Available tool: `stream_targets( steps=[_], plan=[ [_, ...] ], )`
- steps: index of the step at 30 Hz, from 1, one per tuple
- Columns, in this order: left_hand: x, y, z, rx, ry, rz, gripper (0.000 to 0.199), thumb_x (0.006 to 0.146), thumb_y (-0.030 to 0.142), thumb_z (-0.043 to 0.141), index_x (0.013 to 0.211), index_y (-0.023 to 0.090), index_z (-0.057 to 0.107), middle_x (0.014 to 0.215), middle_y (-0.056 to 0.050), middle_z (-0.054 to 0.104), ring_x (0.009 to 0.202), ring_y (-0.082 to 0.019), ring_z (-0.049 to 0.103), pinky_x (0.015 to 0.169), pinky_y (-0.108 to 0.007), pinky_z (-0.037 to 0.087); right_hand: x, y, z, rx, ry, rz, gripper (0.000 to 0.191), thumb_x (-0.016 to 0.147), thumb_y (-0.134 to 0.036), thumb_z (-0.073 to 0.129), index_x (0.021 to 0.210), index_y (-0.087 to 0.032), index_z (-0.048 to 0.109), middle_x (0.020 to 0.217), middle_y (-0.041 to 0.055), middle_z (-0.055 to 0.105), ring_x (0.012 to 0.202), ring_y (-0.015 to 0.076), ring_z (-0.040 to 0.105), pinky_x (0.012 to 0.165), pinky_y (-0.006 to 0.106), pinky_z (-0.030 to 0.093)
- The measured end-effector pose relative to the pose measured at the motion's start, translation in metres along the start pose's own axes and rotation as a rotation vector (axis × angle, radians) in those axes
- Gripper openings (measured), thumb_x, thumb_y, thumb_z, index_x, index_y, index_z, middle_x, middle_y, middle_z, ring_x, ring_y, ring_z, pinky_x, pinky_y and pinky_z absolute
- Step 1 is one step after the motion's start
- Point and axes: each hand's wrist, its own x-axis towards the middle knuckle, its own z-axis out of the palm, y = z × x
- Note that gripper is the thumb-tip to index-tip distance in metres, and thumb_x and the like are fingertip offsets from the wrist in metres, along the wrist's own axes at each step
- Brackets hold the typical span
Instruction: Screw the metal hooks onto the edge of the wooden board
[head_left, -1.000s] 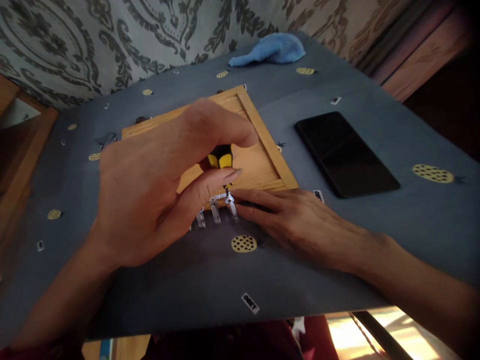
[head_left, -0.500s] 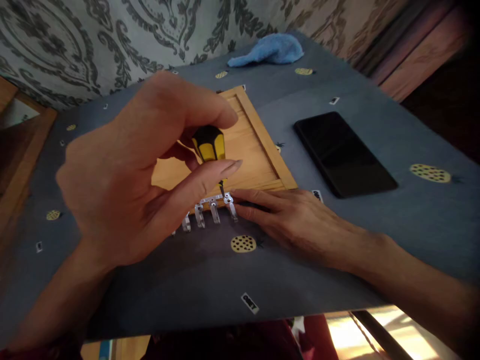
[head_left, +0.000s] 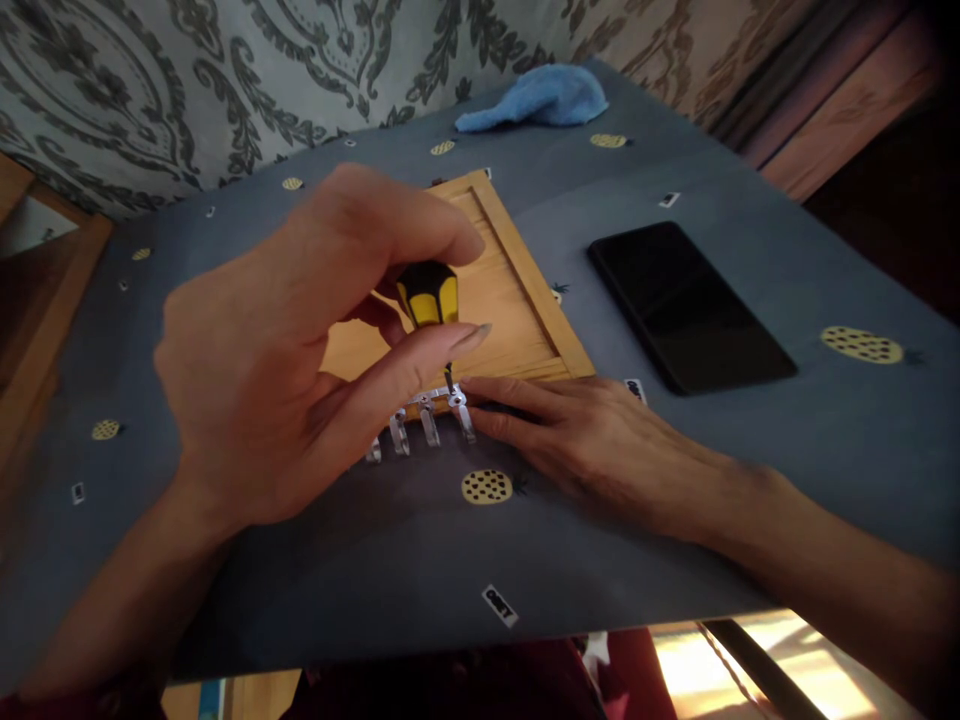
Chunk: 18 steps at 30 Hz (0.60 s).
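Note:
Between its thumb and fingers, my left hand grips a yellow and black screwdriver. The tool stands nearly upright, its tip at the right end of a silver hook rail with several hooks. That rail lies along the near edge of a framed wooden board, partly hidden by my left hand. My right hand lies over the board's near right corner. Its extended fingertips touch or nearly touch the rail's right end beside the screwdriver tip.
A black phone lies on the grey pineapple-print tabletop, right of the board. A blue cloth is at the back by the patterned wall. At the far left stands a wooden piece of furniture.
My left hand has shifted and turned slightly to the right, and the screwdriver handle has moved a little right with it. My right hand stays in place.

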Motion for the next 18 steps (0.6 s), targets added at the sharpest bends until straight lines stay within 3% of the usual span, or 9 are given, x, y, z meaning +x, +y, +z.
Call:
stream_targets(
  steps=[7,14,18],
  plan=[
    [0.0022,-0.0065,-0.0021,0.005,-0.053,0.160,0.028,0.083,0.009,0.071,0.104,0.020,0.057,0.099,0.006,0.071,0.080,-0.005,0.064,0.074,-0.015,0.057,-0.0005,0.0002,0.0003,0.011,0.002,0.004,0.037,0.091,-0.008,0.054,0.127,-0.018,0.060,0.137,0.0069,0.063,0.083,0.0218,0.073,0.060,0.034,0.057],
    [0.0072,-0.0013,-0.0060,0.046,-0.147,0.107,0.012,0.091,0.015,0.062,0.102,0.019,0.059,0.098,0.005,0.074,0.070,-0.005,0.066,0.068,-0.022,0.054,0.0020,0.0000,0.0009,0.017,-0.008,0.010,0.035,0.091,-0.007,0.054,0.123,-0.018,0.063,0.135,0.0068,0.064,0.083,0.0216,0.073,0.061,0.034,0.058],
    [0.0021,-0.0025,-0.0035,0.138,-0.125,0.133,0.016,0.094,0.019,0.059,0.110,0.021,0.055,0.096,0.005,0.072,0.080,-0.007,0.068,0.070,-0.022,0.054,0.0025,-0.0001,0.0006,0.022,-0.013,0.013,0.036,0.091,-0.008,0.055,0.125,-0.018,0.062,0.137,0.0077,0.063,0.087,0.0225,0.073,0.065,0.035,0.059]
  ],
)
